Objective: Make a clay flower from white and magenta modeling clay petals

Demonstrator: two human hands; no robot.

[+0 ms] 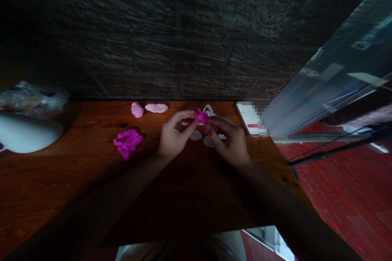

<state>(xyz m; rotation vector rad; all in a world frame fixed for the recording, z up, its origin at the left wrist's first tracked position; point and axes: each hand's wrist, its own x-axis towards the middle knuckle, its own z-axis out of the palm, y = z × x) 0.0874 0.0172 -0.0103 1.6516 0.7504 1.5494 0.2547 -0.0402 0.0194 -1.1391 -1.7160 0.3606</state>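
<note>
Between my two hands, a small piece of bright magenta modelling clay [201, 116] is pinched above the table. My left hand [175, 132] is closed on its left side with thumb and forefinger. From the right, my right hand [229, 138] grips it with its fingertips. Beneath and behind the fingers lie pale, thin, rounded pieces [195, 135] and a white loop-shaped piece [208, 109], partly hidden. A larger crumpled magenta clay lump [128, 142] rests left of my left hand. Two light pink clay lumps [156, 108] sit farther back near the wall.
A phone [252, 119] lies at the table's back right corner. At the far left are a white rounded container [29, 132] and crinkled clear plastic [33, 96]. The dark brick wall [183, 57] borders the wooden table [79, 151]; a glass panel [330, 65] stands right.
</note>
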